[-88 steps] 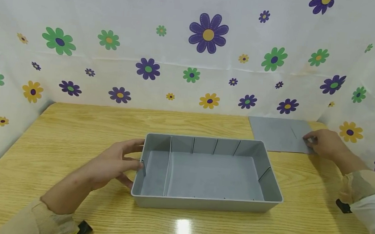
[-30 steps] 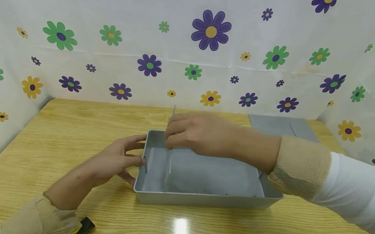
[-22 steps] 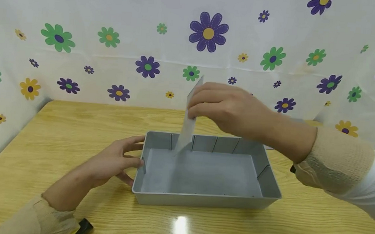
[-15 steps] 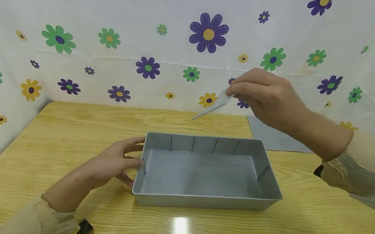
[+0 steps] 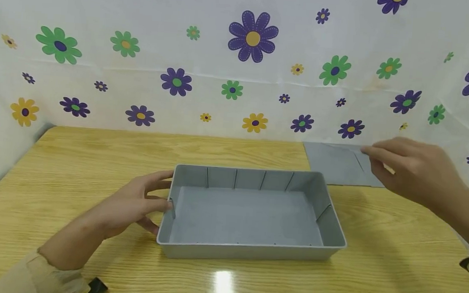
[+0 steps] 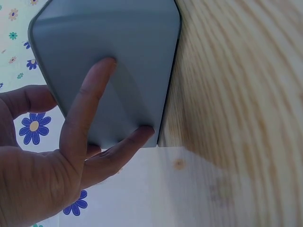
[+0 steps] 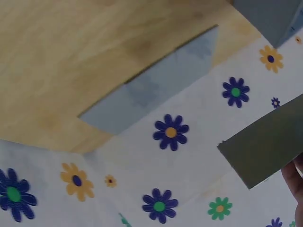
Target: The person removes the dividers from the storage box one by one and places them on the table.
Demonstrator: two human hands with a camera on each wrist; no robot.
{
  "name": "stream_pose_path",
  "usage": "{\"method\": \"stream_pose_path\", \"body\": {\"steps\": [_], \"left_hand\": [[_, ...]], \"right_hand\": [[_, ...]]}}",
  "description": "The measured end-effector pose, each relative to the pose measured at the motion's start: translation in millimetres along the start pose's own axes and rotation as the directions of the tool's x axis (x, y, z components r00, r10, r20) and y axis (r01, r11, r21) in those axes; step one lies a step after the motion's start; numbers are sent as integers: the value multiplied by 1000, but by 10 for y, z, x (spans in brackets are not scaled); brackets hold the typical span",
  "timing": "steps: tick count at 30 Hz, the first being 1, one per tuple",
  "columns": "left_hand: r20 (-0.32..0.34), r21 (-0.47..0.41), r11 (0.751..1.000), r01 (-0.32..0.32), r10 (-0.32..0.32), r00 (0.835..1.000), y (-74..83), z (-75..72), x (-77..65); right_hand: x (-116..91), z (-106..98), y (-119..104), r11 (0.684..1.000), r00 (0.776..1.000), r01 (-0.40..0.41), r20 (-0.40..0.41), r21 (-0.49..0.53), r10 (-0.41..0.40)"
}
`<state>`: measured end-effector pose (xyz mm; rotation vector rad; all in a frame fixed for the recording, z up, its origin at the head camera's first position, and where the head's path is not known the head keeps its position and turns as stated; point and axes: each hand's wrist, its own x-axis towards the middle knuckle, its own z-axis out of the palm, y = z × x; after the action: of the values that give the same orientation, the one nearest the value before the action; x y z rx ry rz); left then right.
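A grey rectangular plastic tray (image 5: 251,253) with slotted inner walls sits on the table; no divider stands in its slots. My left hand (image 5: 132,205) is spread against the tray's left end, the fingers fairly straight. In the left wrist view, several fingertips touch the outer wall (image 6: 137,56). At the back right, my right hand (image 5: 414,170) pinches a thin grey divider (image 7: 265,146), held in the air. From the head view, that divider is nearly edge-on above flat grey panels (image 5: 327,164) lying on the table.
The wooden table (image 5: 95,155) reaches back to a white flowered cloth (image 5: 153,18), which also rises at both sides. The flat panels lie against the foot of the back cloth, just behind the tray's right corner.
My right hand has pulled the divider up from the tray's left part and carried it right, over the flat panels. The left hand has stayed at the tray's end.
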<state>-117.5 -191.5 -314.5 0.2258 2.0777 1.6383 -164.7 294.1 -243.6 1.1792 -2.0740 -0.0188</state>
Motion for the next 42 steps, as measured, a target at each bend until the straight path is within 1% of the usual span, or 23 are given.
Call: {"method": "stream_pose_path", "body": {"steps": [4, 7, 9, 10, 12, 14, 15, 17, 19, 21, 24, 30, 37, 42], "left_hand": [[4, 5, 1000, -5, 5, 1000, 16, 3, -6], [1, 11, 1000, -4, 4, 1000, 12, 8, -3], [-3, 14, 1000, -3, 3, 1000, 5, 11, 3], [-5, 13, 1000, 0, 0, 1000, 1, 14, 10], [-9, 11, 1000, 6, -6, 1000, -4, 20, 24], [-11, 14, 1000, 7, -7, 1000, -11, 19, 26], [-10, 13, 1000, 7, -7, 1000, -12, 19, 26], [-10, 17, 1000, 6, -6, 1000, -12, 20, 28], [-8, 14, 1000, 5, -5, 1000, -12, 21, 27], [-9, 13, 1000, 6, -6, 1000, -14, 20, 25], [-7, 9, 1000, 5, -5, 1000, -15, 16, 19], [-4, -1, 1000, -2, 2, 1000, 9, 11, 14], [-10, -3, 1000, 6, -6, 1000, 24, 18, -8], [-3, -11, 1000, 9, -9, 1000, 2, 1, 10]], "right_hand": [[-445, 71, -129, 999, 997, 32, 69, -18, -31], [-761, 159, -217, 999, 986, 44, 164, -15, -41], [-931, 213, -265, 999, 968, 51, 248, -12, -47], [-1002, 242, -283, 998, 955, 56, 291, -7, -51], [-1115, 289, -309, 998, 919, 66, 388, 12, -66], [-1190, 334, -329, 998, 891, 48, 449, 47, -64], [-1218, 354, -334, 997, 883, 27, 465, 69, -57], [-1264, 390, -337, 996, 881, -8, 472, 89, -35], [-1293, 413, -333, 993, 889, -46, 457, 110, -9], [-1314, 442, -322, 991, 891, -67, 453, 117, 7], [-1326, 483, -303, 990, 893, -72, 450, 118, 11], [-1311, 515, -235, 992, 908, -60, 419, 109, 9], [-1295, 504, -205, 991, 901, -71, 433, 110, 17], [-1289, 571, -206, 991, 894, -90, 447, 99, 37]]}}
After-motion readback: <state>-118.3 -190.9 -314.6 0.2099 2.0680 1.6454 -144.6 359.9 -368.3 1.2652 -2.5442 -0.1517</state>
